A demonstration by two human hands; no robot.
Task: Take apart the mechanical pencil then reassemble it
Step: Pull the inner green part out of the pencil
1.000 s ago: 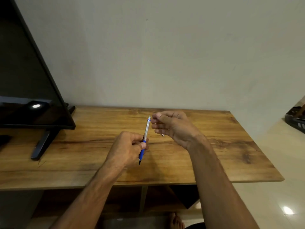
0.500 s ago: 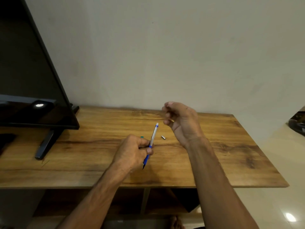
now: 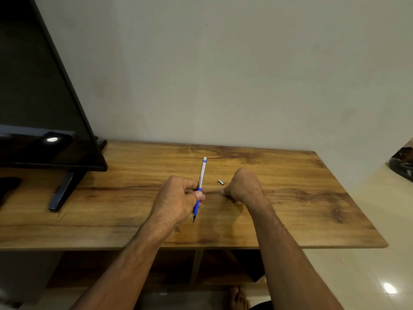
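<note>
Position: slim silver mechanical pencil (image 3: 201, 175) with blue rubber sleeve is held over the middle of the brown wooden bench (image 3: 312, 209), pinched at the sleeve by the left grip (image 3: 178, 199). Its long axis runs from rear edge to front edge, dark tip frontmost. The right grip (image 3: 244, 186) rests on the bench with fingers curled; its contents cannot be told. A small silver metal cap (image 3: 220, 182) lies on the bench between both grips, nearer the right.

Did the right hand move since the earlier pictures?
Yes. The right hand left the top of the pencil and came down toward the person. It is now low at the table, just right of the cap.
</note>
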